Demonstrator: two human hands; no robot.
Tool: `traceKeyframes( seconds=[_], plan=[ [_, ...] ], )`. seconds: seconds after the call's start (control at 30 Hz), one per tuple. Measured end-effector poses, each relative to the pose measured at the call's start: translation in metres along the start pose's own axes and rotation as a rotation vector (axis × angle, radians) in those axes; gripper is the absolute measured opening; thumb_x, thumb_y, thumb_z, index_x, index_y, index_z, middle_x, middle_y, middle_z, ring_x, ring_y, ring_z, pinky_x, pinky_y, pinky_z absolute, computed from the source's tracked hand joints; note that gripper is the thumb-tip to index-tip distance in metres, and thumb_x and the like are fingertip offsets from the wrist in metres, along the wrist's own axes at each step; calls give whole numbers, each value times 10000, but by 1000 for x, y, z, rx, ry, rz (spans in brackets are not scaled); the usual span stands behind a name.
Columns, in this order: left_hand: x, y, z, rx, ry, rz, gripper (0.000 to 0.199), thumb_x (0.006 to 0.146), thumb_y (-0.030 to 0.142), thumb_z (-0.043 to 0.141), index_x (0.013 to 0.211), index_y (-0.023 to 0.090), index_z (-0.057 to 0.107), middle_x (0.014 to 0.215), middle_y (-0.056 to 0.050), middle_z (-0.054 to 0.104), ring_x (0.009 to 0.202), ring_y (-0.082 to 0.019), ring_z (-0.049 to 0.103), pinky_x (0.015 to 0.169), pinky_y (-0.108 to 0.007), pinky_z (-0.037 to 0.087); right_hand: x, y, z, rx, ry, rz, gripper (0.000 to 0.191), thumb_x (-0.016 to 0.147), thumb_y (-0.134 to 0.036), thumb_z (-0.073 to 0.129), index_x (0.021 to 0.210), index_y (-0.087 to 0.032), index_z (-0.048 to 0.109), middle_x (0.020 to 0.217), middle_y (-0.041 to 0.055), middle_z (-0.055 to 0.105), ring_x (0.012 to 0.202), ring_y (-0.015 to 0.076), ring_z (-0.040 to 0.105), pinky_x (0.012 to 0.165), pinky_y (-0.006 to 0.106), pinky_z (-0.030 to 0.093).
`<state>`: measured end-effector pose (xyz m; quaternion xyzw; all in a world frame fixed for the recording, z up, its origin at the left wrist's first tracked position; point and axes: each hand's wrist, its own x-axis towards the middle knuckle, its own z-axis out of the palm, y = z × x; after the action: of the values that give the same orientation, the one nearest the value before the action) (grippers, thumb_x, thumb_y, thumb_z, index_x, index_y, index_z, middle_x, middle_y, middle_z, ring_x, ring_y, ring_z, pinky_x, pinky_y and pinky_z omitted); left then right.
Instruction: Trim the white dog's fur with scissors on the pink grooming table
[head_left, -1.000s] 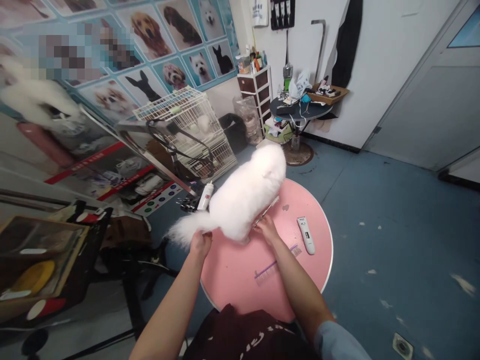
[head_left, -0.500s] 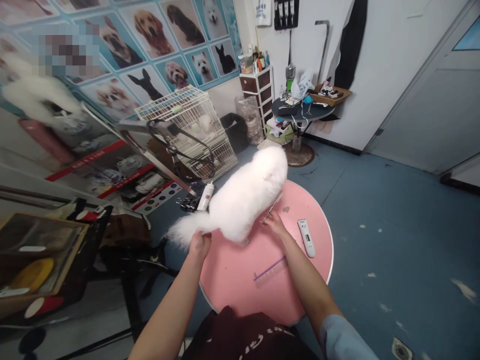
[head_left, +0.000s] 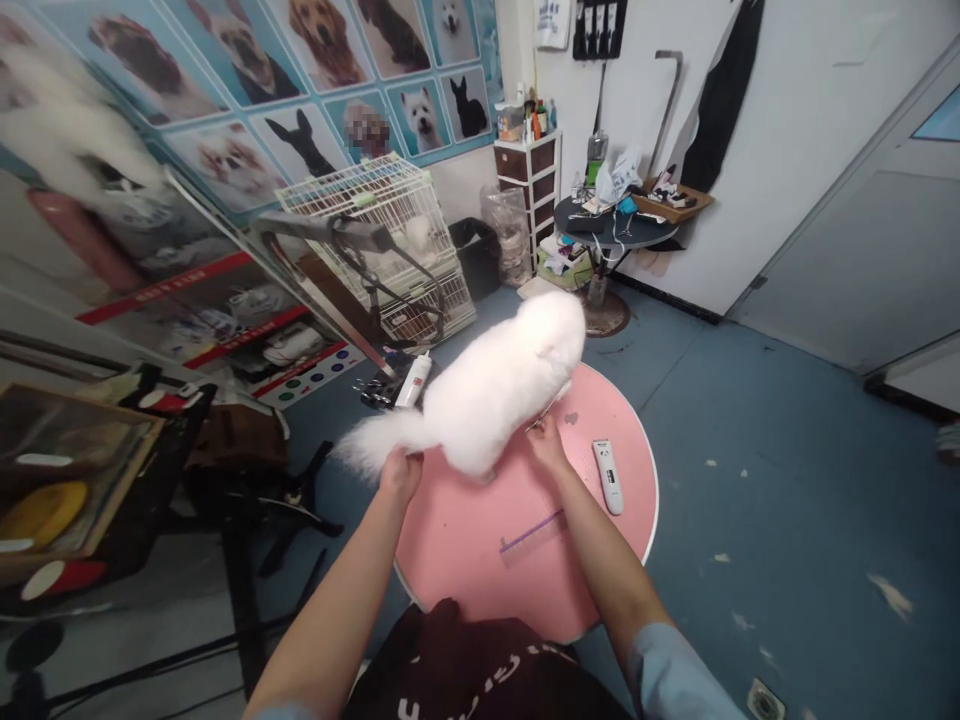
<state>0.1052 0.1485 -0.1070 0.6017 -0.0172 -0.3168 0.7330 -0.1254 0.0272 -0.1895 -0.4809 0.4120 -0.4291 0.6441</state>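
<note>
A fluffy white dog [head_left: 499, 385] stands on a round pink grooming table [head_left: 480, 560], its head turned away from me. My left hand [head_left: 400, 474] is closed on the base of the dog's tail [head_left: 382, 440]. In my right hand [head_left: 546, 443] are metal scissors [head_left: 551, 405], held beside the dog's flank with the blades pointing away from me. Fur hides part of the blades. To the right of that hand lies a white cordless clipper [head_left: 609, 477]. A comb with a purple spine [head_left: 531, 532] rests on the table near my right forearm.
A white bottle [head_left: 414, 380] stands in a black holder at the table's far left, near the grooming arm [head_left: 322, 232]. Behind are a white wire cage [head_left: 367, 200], a black bin [head_left: 476, 255], a drawer unit [head_left: 529, 175] and a cluttered dark round table [head_left: 645, 232].
The view has shifted slightly, so the room sits further right at the back. My right hand with the scissors stays by the dog's side; my left hand keeps hold of the tail.
</note>
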Motion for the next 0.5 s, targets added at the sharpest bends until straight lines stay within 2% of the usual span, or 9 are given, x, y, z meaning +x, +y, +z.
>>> traceKeyframes(
  seconds=[0.13, 0.27, 0.4, 0.5],
  plan=[
    [2, -3, -2, -11, 17, -33, 230, 668, 19, 499, 731, 205, 618, 682, -15, 684, 775, -164, 651, 695, -227, 529, 1, 2, -5, -98, -9, -35, 320, 696, -306, 628, 942, -237, 435, 914, 22, 615, 835, 176, 602, 785, 336, 481],
    [-2, -2, 1, -75, -43, -23, 317, 695, -1, 488, 890, 189, 651, 835, -26, 726, 917, -173, 656, 783, -232, 506, -1, 6, -6, -147, -13, -54, 291, 713, -286, 589, 951, -238, 429, 882, 15, 604, 811, 173, 602, 789, 344, 489],
    [-6, 1, 6, -132, -49, -38, 363, 739, -7, 451, 984, 165, 655, 910, -37, 731, 959, -161, 652, 768, -210, 499, -8, 16, 2, -157, -69, -68, 328, 708, -316, 632, 947, -243, 420, 930, 38, 613, 865, 194, 610, 808, 362, 501],
    [-6, -1, 6, -134, -40, -56, 371, 736, -7, 477, 1021, 151, 656, 910, -40, 731, 968, -166, 651, 785, -212, 502, -13, 26, 11, -128, -63, -78, 359, 705, -298, 636, 975, -244, 405, 997, 68, 617, 927, 209, 614, 856, 388, 499]
  ],
)
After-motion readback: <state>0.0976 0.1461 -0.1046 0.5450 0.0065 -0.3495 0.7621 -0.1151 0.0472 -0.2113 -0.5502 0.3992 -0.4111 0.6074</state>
